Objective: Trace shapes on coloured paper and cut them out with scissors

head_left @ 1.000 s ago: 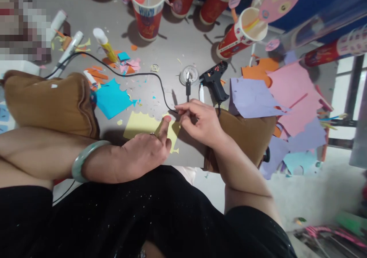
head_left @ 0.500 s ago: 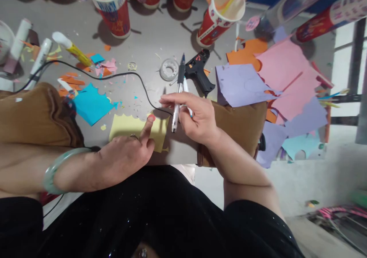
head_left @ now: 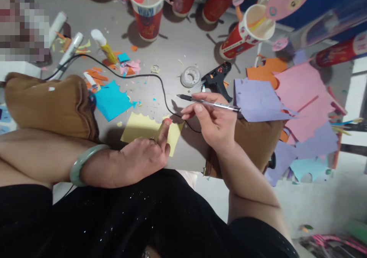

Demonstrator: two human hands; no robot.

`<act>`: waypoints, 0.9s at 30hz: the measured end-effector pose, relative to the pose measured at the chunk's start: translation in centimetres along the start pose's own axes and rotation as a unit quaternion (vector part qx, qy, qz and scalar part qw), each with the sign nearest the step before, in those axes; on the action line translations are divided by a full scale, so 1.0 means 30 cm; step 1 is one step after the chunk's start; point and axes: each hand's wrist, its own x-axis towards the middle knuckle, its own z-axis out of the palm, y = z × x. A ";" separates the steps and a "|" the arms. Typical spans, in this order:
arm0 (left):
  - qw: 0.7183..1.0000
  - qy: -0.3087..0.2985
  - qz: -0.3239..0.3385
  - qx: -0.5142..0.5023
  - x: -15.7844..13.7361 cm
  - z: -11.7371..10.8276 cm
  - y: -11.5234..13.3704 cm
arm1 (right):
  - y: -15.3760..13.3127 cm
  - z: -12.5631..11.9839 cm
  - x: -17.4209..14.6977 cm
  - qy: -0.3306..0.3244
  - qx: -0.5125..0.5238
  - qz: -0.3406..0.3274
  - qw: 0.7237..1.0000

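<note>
My left hand [head_left: 140,156] lies over a sheet of yellow paper [head_left: 137,126]. Its index finger is stretched out and presses a small red disc [head_left: 168,121] against the sheet, while the other fingers curl under. A scalloped cut runs along the paper's far edge. In my right hand [head_left: 216,120] a clear-barrelled ballpoint pen [head_left: 212,104] lies nearly level, its dark tip pointing left. That hand hovers above the table, just right of the yellow sheet. Past it sit a roll of tape [head_left: 190,77] and a black glue gun [head_left: 218,80].
A black cord [head_left: 160,84] crosses the table. Brown cushioned armrests [head_left: 47,105] flank me. Blue paper [head_left: 111,100] and scraps lie left, purple [head_left: 255,101] and pink sheets [head_left: 304,93] right. Red paper cups [head_left: 147,21] stand along the back, near a glue stick [head_left: 103,46].
The pen has turned from upright to nearly level within my right hand, its tip swinging left. My left finger stays on the red disc. The whole view has shifted.
</note>
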 end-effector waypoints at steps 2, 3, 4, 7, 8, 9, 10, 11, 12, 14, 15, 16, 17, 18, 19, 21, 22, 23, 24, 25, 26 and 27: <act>1.000 -0.016 0.001 -0.019 0.001 0.006 0.002 | -0.018 0.002 0.014 0.003 0.003 0.001 1.000; 0.999 -0.029 0.002 -0.028 0.003 0.009 0.002 | -0.028 0.002 0.021 0.001 0.002 0.000 1.000; 0.999 -0.037 0.005 -0.036 0.004 0.010 0.002 | -0.037 0.003 0.029 -0.005 -0.002 0.000 1.000; 0.997 -0.055 0.008 -0.057 0.011 0.010 -0.001 | -0.057 0.007 0.063 -0.038 -0.033 0.000 0.999; 0.996 -0.060 0.012 -0.065 0.013 0.009 -0.002 | -0.059 0.010 0.078 -0.053 -0.048 -0.001 0.997; 0.995 -0.065 0.015 -0.071 0.016 0.010 -0.003 | -0.060 0.014 0.094 -0.069 -0.062 -0.002 0.996; 0.995 -0.068 0.015 -0.076 0.018 0.011 -0.004 | -0.058 0.019 0.111 -0.086 -0.077 -0.006 0.993; 0.994 -0.072 0.014 -0.079 0.019 0.013 -0.004 | -0.054 0.024 0.129 -0.104 -0.092 -0.010 0.990; 0.994 -0.075 0.010 -0.082 0.020 0.016 -0.004 | -0.050 0.029 0.145 -0.124 -0.105 -0.016 0.987; 0.994 -0.069 0.007 -0.085 0.018 0.023 -0.002 | -0.040 0.041 0.173 -0.166 -0.130 -0.029 0.977; 0.995 -0.059 0.007 -0.085 0.016 0.026 -0.001 | -0.036 0.047 0.183 -0.185 -0.141 -0.038 0.972; 0.996 -0.042 0.008 -0.081 0.013 0.029 0.000 | -0.033 0.052 0.190 -0.201 -0.152 -0.047 0.967; 0.997 -0.022 0.007 -0.075 0.010 0.030 0.001 | -0.032 0.057 0.195 -0.213 -0.163 -0.057 0.962; 0.998 -0.005 0.005 -0.068 0.007 0.031 0.002 | -0.031 0.062 0.197 -0.222 -0.176 -0.067 0.957; 0.998 0.009 0.000 -0.062 0.004 0.031 0.003 | -0.031 0.066 0.199 -0.228 -0.187 -0.075 0.952; 0.998 0.016 -0.010 -0.056 0.001 0.031 0.006 | -0.031 0.073 0.199 -0.238 -0.205 -0.087 0.945; 0.998 0.015 -0.011 -0.058 0.001 0.032 0.007 | -0.029 0.076 0.199 -0.242 -0.211 -0.090 0.943; 0.998 0.011 -0.013 -0.060 0.002 0.034 0.008 | -0.027 0.078 0.199 -0.247 -0.215 -0.092 0.940; 0.998 0.010 -0.014 -0.062 0.003 0.036 0.009 | -0.024 0.080 0.199 -0.251 -0.219 -0.093 0.938; 0.998 0.010 -0.015 -0.064 0.004 0.039 0.010 | -0.020 0.081 0.200 -0.256 -0.222 -0.094 0.936; 0.998 0.014 -0.016 -0.064 0.005 0.042 0.011 | -0.016 0.082 0.201 -0.261 -0.226 -0.095 0.934; 0.997 0.020 -0.014 -0.066 0.006 0.044 0.011 | -0.012 0.083 0.202 -0.265 -0.229 -0.097 0.932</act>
